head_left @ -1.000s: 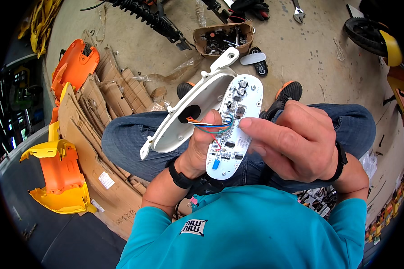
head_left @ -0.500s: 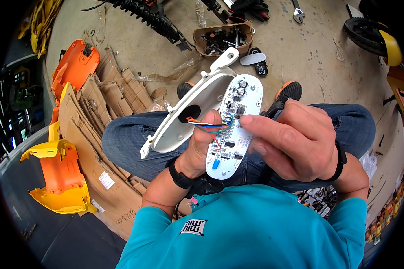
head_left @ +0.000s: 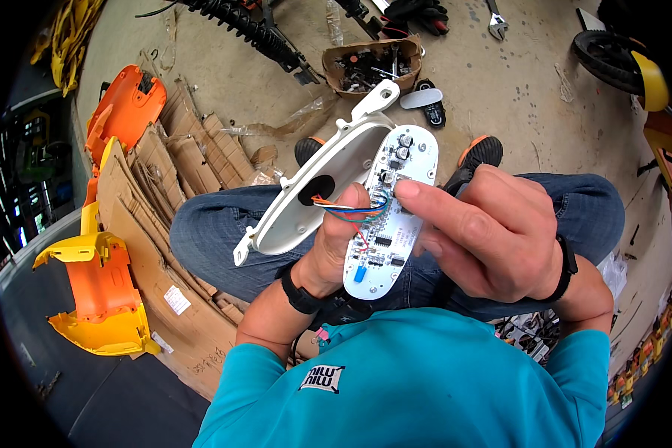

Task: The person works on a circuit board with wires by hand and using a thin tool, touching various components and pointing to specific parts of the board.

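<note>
A white oval circuit board (head_left: 407, 243) tilts in front of me, its component side up. My left hand (head_left: 327, 254) grips it from the left, the thumb lying over its edge beside a bundle of coloured wires (head_left: 351, 209). Those wires run from the board toward a dark round opening in a white oval housing (head_left: 276, 233), which stands tilted just left of the board. My right hand (head_left: 493, 239) is closed at the board's right edge, the index fingertip on the upper middle components and the thumb lower down. Its other fingers are curled and partly hidden.
Flattened cardboard (head_left: 153, 246) lies at the left with orange and yellow plastic panels (head_left: 104, 295). Beyond my feet stand a cardboard box (head_left: 373, 71) of small parts and a dark shock absorber (head_left: 239, 26). An adjustable wrench (head_left: 496, 22) lies farther off; a wheel (head_left: 607, 60) is at right.
My right index fingertip has shifted a little up the circuit board, toward its far end. The board, the housing and my left hand have hardly moved.
</note>
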`<state>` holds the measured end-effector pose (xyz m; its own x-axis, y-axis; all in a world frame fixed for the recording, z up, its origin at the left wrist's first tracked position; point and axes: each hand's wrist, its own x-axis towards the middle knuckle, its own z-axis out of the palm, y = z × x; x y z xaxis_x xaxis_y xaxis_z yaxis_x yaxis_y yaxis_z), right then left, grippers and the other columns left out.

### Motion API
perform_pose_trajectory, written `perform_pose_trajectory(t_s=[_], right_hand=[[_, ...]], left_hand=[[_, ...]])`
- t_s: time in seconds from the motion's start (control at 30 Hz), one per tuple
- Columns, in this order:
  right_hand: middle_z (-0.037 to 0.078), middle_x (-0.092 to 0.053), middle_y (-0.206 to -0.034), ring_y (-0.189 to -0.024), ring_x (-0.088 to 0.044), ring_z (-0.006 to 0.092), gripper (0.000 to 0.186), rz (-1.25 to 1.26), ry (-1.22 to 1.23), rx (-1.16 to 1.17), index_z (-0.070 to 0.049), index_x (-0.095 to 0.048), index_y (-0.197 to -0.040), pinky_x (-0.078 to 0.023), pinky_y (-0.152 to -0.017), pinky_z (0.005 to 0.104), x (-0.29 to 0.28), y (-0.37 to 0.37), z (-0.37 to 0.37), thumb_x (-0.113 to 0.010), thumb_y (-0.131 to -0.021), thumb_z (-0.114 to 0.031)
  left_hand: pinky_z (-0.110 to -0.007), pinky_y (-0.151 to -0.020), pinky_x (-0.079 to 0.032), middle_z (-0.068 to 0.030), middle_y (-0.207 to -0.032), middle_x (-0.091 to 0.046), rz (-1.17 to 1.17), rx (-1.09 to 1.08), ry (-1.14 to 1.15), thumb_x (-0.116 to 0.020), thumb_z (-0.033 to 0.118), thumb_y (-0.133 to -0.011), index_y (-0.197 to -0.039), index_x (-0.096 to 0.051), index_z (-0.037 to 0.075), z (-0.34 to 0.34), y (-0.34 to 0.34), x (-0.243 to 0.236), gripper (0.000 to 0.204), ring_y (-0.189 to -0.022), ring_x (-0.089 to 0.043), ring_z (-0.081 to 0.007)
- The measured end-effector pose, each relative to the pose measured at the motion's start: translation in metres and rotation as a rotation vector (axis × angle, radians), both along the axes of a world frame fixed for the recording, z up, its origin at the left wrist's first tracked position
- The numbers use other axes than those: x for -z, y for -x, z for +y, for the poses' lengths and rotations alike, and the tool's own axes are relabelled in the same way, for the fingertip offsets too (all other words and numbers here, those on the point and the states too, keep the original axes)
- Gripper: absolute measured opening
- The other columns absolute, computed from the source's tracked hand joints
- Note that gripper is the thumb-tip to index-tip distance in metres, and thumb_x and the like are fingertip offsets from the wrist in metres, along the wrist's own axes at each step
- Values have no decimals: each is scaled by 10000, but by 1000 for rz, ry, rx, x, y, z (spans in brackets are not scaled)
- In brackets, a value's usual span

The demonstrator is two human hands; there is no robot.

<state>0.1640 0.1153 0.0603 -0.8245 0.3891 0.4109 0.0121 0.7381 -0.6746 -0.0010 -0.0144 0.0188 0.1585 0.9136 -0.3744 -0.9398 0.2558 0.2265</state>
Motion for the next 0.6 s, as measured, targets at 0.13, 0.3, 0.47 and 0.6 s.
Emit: perform_pose_trajectory(t_s=[0.13, 0.3, 0.47, 0.6], right_hand=[[30, -503, -657, -500, -465, 155, 465, -3, -12, 3, 0, -655, -1164, -341, -417, 289, 0, -1, 0, -723, -706, -43], [33, -526, -672, -502, -475, 157, 418, 17, -4, 5, 0, -661, -1139, -348, -418, 292, 0, -3, 2, -728, -730, -54], [34, -527, -673, -500, -477, 156, 389, 34, 4, 14, -1, -666, -1117, -350, -418, 293, 1, -3, 1, -728, -737, -52], [33, -520, -667, -501, -480, 157, 375, 27, -2, 17, -2, -669, -1103, -351, -418, 292, 1, -3, 1, -725, -735, -47]], left_hand=[[-312, -776, -576, -153, -1067, -665, -36, 13, 13, -450, 678, -906, -1315, -486, -21, 0, 2, 2, 811, -898, -681, -215], [-333, -808, -566, -152, -1076, -660, -105, -32, -26, -447, 693, -898, -1312, -491, -27, 1, -1, 3, 832, -906, -675, -224], [-335, -819, -557, -151, -1064, -662, -119, -41, -58, -416, 699, -906, -1315, -489, -26, 2, -2, 4, 836, -900, -671, -226], [-338, -815, -552, -150, -1073, -657, -84, -12, -42, -408, 696, -910, -1319, -486, -21, 3, 1, 3, 829, -899, -667, -228]])
